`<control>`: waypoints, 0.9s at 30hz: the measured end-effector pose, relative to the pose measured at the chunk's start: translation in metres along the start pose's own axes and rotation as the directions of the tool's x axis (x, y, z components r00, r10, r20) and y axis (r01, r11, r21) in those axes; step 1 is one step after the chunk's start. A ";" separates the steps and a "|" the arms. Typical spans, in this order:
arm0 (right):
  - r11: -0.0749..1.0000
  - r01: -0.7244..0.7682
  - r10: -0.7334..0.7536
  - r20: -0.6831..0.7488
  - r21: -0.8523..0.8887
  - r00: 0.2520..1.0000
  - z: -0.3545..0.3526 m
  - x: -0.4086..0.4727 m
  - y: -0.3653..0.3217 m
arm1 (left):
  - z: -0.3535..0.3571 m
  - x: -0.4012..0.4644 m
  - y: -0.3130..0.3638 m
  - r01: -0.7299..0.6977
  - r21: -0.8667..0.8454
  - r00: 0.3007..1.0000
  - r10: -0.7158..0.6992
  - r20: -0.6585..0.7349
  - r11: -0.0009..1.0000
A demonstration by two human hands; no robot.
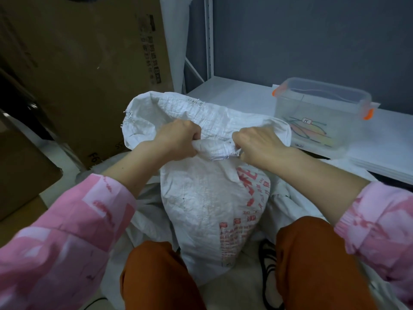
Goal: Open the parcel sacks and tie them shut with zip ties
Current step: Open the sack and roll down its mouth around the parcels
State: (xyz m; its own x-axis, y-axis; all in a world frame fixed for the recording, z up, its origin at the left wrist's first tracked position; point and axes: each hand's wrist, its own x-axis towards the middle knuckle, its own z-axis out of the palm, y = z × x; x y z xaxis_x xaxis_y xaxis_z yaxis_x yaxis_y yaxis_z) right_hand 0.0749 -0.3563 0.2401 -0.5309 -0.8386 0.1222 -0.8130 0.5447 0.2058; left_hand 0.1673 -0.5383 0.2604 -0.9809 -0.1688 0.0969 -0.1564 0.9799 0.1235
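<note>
Both hands grip sack (214,198) neck, clear tub (321,113) nearby

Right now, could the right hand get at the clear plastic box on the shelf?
Probably yes: the clear plastic box sits just beyond the right hand, nothing between. But that hand grips the sack neck and must let go first.

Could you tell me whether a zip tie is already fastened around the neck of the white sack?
No, both the left hand and right hand grip the bunched sack neck, which shows no tie.

hands (214,139) gripping sack (207,198) neck (bunched)
</note>
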 end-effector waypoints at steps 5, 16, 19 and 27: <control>0.996 0.050 -0.061 -0.150 -0.080 0.987 0.012 -0.006 -0.006 | -0.010 -0.004 0.008 0.022 0.020 0.973 -0.026 0.231 1.000; 0.963 0.151 -0.080 -0.295 0.224 0.952 0.015 -0.006 -0.017 | -0.001 0.011 0.036 0.045 -0.082 0.989 -0.033 0.146 0.996; 0.826 0.029 -0.017 -0.027 0.563 1.000 0.001 -0.006 -0.007 | 0.010 0.004 0.035 0.025 0.107 0.999 -0.022 -0.026 0.994; 0.992 0.074 -0.077 0.019 0.098 0.997 -0.005 -0.002 -0.009 | 0.021 -0.010 0.046 -0.078 0.269 0.991 0.105 -0.085 0.960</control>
State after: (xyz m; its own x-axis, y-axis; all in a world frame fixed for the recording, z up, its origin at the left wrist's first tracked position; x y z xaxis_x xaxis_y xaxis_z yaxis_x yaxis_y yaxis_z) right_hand 0.0847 -0.3593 0.2426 -0.4715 -0.8775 0.0876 -0.8697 0.4791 0.1184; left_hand 0.1672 -0.4897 0.2447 -0.9784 -0.0738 0.1931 -0.1046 0.9824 -0.1550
